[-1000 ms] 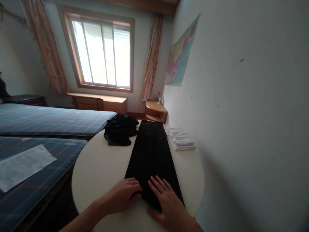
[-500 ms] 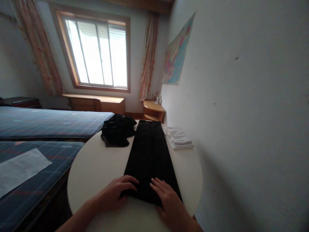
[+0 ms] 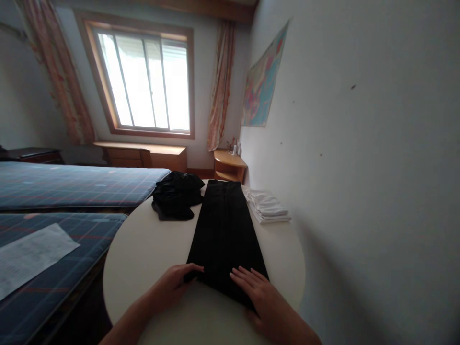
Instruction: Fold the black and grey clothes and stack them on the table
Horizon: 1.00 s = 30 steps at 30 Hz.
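A long black garment, which looks like folded trousers (image 3: 226,225), lies flat along the round white table (image 3: 151,254) with its narrower-looking end away from me. My left hand (image 3: 179,280) grips the near left corner, fingers on top and thumb below the edge. Flat on the near right part rests my right hand (image 3: 257,292), its fingers stretched over the cloth and its thumb by the near edge. Beyond my left hand sits a crumpled black cloth heap (image 3: 178,194). White folded cloth (image 3: 268,206) is stacked to the right of the trousers.
Two plaid mattresses (image 3: 82,184) are on the left, the nearer one with a sheet of paper (image 3: 34,258) on it. A white wall (image 3: 359,191) rises close on the right. A wooden desk (image 3: 165,155) and a corner shelf (image 3: 230,160) stand beneath the window.
My right hand has slid slightly right over the cloth. My left hand's fingers have drawn together at the corner, and the near edge now slants more. The view has shifted slightly.
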{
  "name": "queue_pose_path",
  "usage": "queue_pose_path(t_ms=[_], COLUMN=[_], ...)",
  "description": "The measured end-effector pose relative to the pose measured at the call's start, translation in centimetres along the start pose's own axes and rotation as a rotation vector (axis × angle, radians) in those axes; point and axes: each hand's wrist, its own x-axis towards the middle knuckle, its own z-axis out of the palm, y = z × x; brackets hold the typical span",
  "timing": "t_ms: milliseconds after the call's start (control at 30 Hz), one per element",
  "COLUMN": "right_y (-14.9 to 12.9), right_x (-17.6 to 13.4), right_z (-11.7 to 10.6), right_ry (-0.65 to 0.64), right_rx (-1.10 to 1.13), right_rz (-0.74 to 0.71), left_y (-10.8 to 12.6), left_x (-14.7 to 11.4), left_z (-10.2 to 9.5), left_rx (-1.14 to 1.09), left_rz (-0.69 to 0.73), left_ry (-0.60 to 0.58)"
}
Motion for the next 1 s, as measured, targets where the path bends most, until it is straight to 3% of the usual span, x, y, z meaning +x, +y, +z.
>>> queue_pose_path(t_ms=[267, 567, 767, 1000], right_y=[5.0, 5.1, 4.3, 5.7], right_x=[-2.4, -2.8, -2.1, 4.3], right_z=[0.2, 0.4, -3.4, -9.2], right_ry=[0.217, 0.334, 0.321, 0.516], right_rx=[0.202, 0.324, 0.257, 0.217], right_rz=[-0.003, 0.085, 0.089, 0.026], left_y=[-0.5, -0.8, 0.6, 1.5], left_x=[-0.1, -0.7, 0.3, 8.2], left_z=[0.1, 0.2, -1.1, -4.9], left_rx=[0.009, 0.08, 0.144, 0.081], left_rz=[0.042, -0.067, -0.054, -0.036], left_ry=[0.001, 0.062, 0.138, 0.382])
